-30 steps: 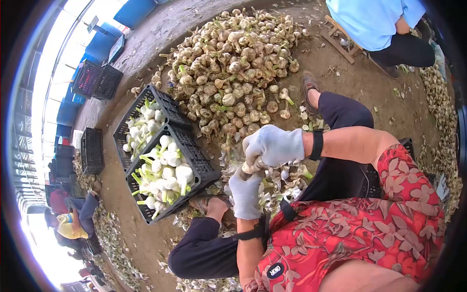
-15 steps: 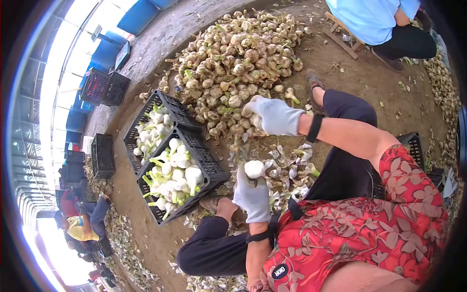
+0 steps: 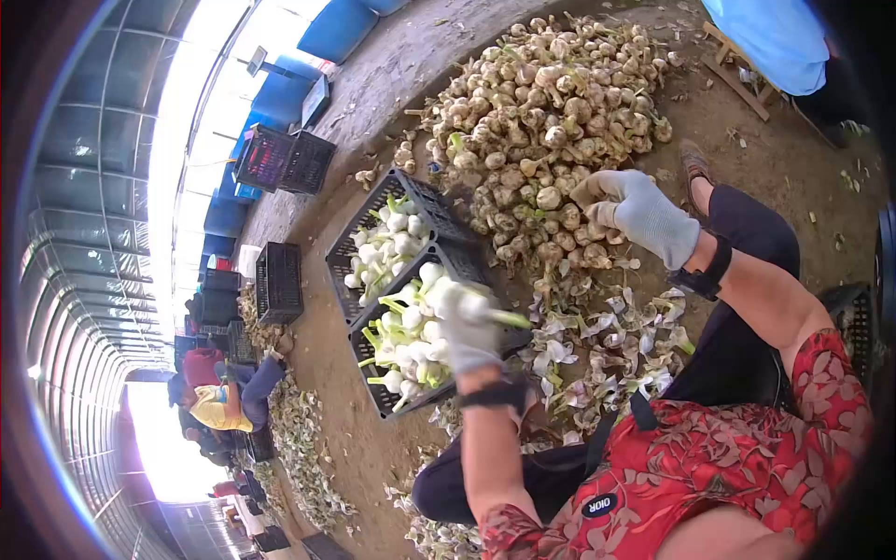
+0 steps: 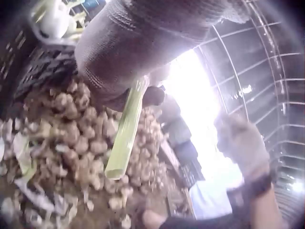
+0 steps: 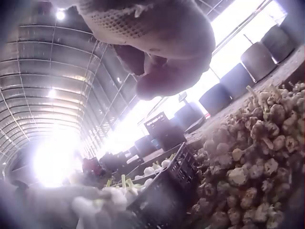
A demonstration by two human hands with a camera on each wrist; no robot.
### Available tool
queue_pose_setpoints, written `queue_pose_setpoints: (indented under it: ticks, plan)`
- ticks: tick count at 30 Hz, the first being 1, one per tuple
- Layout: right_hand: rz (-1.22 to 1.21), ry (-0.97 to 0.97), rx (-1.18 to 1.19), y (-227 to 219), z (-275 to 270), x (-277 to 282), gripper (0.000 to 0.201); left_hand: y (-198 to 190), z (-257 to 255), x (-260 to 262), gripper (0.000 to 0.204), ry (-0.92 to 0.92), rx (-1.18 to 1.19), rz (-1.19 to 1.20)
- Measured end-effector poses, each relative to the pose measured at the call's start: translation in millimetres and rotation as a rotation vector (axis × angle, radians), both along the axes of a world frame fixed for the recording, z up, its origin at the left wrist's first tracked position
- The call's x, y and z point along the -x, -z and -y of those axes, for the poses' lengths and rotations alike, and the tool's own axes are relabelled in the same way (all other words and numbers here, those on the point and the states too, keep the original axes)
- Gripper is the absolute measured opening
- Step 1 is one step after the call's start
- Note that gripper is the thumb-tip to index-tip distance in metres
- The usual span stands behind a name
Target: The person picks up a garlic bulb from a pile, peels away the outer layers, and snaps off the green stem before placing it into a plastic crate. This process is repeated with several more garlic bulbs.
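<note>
My gloved left hand (image 3: 467,341), blurred, grips a white garlic bulb (image 3: 474,306) whose green stem (image 3: 510,319) sticks out to the right. It overlaps the right side of the near black crate in the head view. In the left wrist view the cut stem (image 4: 125,138) points down below the glove; the bulb is mostly hidden by the hand. The gloved right hand (image 3: 649,219) hovers at the edge of a heap of unpeeled garlic (image 3: 551,103), fingers loosely bent and thumb apart, holding nothing. Clean garlic bulbs (image 3: 425,341) with green stems fill the near crate.
A second black crate (image 3: 453,215) with white bulbs adjoins the first. Peeled skins (image 3: 607,345) litter the ground before my knees. A person in blue (image 3: 775,42) sits at the upper right; another in yellow (image 3: 219,406) sits far left. More crates (image 3: 278,280) stand behind.
The hands were together on a garlic bulb, then parted. The left hand has carried the bulb toward the near crate, while the right stays out by the heap. The head view has shifted.
</note>
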State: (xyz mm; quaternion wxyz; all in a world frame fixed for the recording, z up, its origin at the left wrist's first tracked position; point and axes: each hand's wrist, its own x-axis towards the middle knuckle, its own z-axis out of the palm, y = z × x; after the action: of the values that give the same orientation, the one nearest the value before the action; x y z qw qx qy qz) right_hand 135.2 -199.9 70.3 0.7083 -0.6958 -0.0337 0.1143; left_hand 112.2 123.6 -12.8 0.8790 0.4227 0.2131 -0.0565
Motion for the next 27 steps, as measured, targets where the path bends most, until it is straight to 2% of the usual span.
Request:
queue_pose_setpoints:
  ticks: [1,2,4,5,7,8,10,11,12,13,14,16,17,18,19,21,22,23,24,25,27]
  plan:
    - [-0.012,0.013,-0.016,-1.1,1.0,1.0,0.030,-19.9,-16.6,-24.7,0.027,-0.081,0.020,0.049]
    - [-0.043,0.075,-0.262,5.8,-1.2,3.2,0.024,-34.7,-28.5,-45.8,0.031,-0.151,0.049,0.092]
    - [0.077,0.085,0.011,5.8,5.3,-4.6,0.026,-48.4,-41.1,-76.0,0.041,-0.252,0.078,0.153]
    - [0.098,0.184,-0.125,-2.8,13.9,-2.7,0.029,-26.9,-16.8,-82.9,0.046,-0.273,0.007,0.093]
    - [0.132,0.236,-0.101,-11.4,30.9,-9.2,0.027,46.2,19.4,-92.0,0.046,-0.309,-0.574,-0.024]
    - [0.201,0.271,-0.114,-10.5,37.8,-11.5,0.026,25.6,94.3,-60.1,0.041,-0.105,-0.679,0.110]
    - [0.133,0.308,-0.128,-24.5,51.7,-5.5,0.028,104.1,146.8,-31.1,0.049,0.378,-1.266,0.328]
    - [0.115,0.318,-0.144,-28.4,55.2,-4.4,0.029,142.1,173.0,-16.0,0.054,0.533,-1.513,0.508]
    - [0.117,0.342,-0.167,-25.1,57.6,-3.8,0.026,179.4,202.3,1.7,0.060,0.681,-1.417,0.689]
    - [0.123,0.362,-0.191,-21.5,58.5,-2.9,0.024,180.3,231.9,15.6,0.062,0.988,-1.448,0.673]
    - [0.133,0.382,-0.216,-19.6,58.6,-2.6,0.021,208.9,252.7,37.2,0.061,1.201,-1.362,0.646]
    - [0.129,0.369,-0.184,-14.7,64.5,-2.3,0.021,235.7,281.0,73.0,0.064,1.577,-1.396,0.829]
    - [0.131,0.357,-0.171,-12.3,68.1,-4.0,0.021,239.5,283.0,90.7,0.063,1.766,-1.293,0.793]
    - [0.151,0.399,-0.116,-10.5,68.7,-5.6,0.020,214.8,275.6,103.1,0.061,1.734,-1.361,0.950]
    - [0.148,0.391,-0.111,-10.0,71.1,-6.6,0.019,224.4,259.4,116.3,0.062,1.754,-1.388,1.129]
    - [0.140,0.381,-0.108,-12.3,79.4,-5.1,0.019,228.5,216.9,138.3,0.065,1.895,-1.415,1.145]
    - [0.104,0.327,-0.079,-16.5,85.7,-2.7,0.032,228.0,184.9,149.5,0.068,1.851,-1.446,1.154]
    - [0.125,0.347,-0.103,-15.1,86.7,-3.6,0.027,218.4,154.3,160.2,0.072,1.787,-1.425,1.019]
    - [0.147,0.367,-0.128,-13.4,85.6,-4.6,0.022,212.1,120.9,173.3,0.063,1.779,-1.501,0.962]
    - [0.167,0.384,-0.155,-12.0,84.0,-4.9,0.019,216.4,79.5,190.4,0.057,1.879,-1.577,0.942]
    - [0.148,0.390,-0.170,-14.0,81.5,-3.9,0.018,217.5,-16.3,233.3,0.047,1.912,-1.658,0.972]
